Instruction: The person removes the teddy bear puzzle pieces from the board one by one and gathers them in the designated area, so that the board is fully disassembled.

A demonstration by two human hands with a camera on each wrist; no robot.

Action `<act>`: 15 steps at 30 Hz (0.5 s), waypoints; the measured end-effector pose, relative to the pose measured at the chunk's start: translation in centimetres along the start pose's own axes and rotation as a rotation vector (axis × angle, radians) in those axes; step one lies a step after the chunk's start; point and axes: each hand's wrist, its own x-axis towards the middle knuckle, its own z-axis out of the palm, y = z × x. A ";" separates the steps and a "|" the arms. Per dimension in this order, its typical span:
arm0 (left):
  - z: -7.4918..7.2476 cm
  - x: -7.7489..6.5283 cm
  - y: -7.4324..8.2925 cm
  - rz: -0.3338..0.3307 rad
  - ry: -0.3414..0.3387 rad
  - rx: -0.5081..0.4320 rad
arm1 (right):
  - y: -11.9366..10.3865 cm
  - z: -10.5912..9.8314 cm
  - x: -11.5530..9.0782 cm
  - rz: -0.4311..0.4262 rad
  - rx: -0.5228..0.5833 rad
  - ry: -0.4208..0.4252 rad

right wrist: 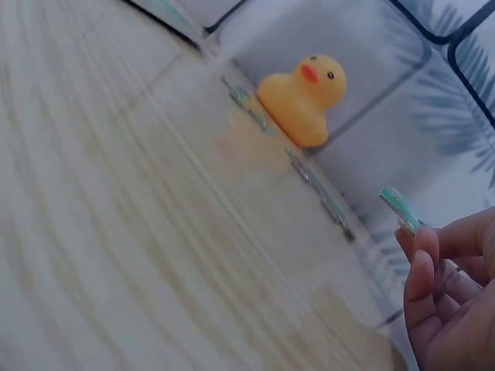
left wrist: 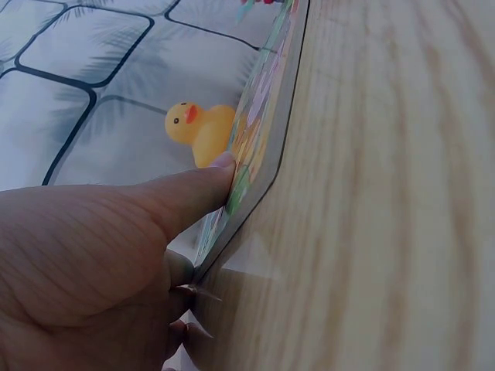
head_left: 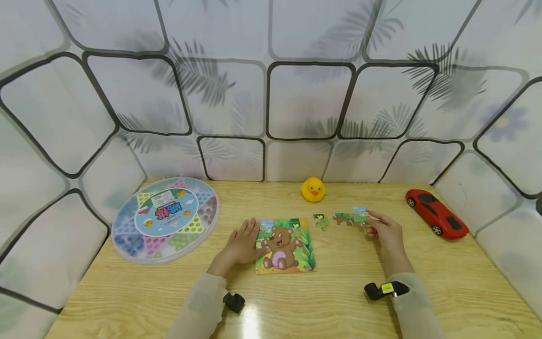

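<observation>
Right hand (head_left: 387, 235) is pinching a puzzle piece (head_left: 360, 213) toward the worktop's far edge (head_left: 262, 189); uncurled left hand (head_left: 240, 246) is touching the bear puzzle (head_left: 281, 254)

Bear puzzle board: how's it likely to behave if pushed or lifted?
Probably fairly stiff: the bear puzzle board shows no visible bend. Likely to slide rather than tip, being thin and flat on the table. The left hand touches its edge, so might resist a push.
</observation>
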 end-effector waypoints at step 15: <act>0.1 0.0 -0.1 0.000 0.003 0.003 | 0.0 -0.7 1.0 0.023 -0.004 0.053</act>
